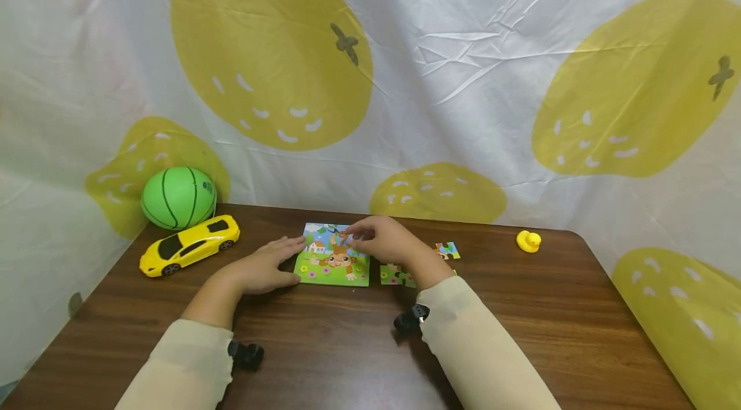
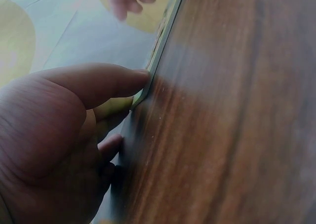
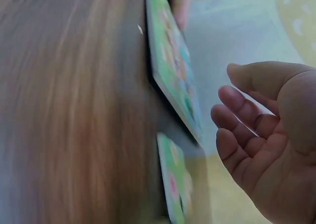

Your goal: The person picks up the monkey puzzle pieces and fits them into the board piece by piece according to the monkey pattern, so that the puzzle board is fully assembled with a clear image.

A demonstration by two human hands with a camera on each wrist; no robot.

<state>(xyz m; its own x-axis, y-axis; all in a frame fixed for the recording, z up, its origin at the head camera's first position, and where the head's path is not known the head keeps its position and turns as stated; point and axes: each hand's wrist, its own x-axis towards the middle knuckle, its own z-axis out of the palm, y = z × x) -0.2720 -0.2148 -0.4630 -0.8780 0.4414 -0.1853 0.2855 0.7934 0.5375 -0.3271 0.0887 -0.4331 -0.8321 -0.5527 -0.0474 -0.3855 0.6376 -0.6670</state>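
A square picture puzzle board [image 1: 331, 273] with a cartoon monkey lies flat on the brown table. My left hand [image 1: 267, 266] rests at its left side, fingers stretched out, with the thumb [image 2: 131, 81] touching the board's near left edge. Over the upper right part of the board hovers my right hand [image 1: 379, 239]. Its thumb and loosely bent fingers [image 3: 234, 100] stand apart, and nothing shows between them in the right wrist view. Loose puzzle pieces [image 1: 391, 275] lie just right of the board, partly hidden by the right forearm.
A yellow toy car [image 1: 190, 246] and a green ball [image 1: 179, 197] sit at the table's left back. Toward the right back stands a small yellow rubber duck [image 1: 529, 241]. Behind the table [image 1: 324, 345] hangs a white curtain [image 1: 451, 94] printed with yellow fruit.
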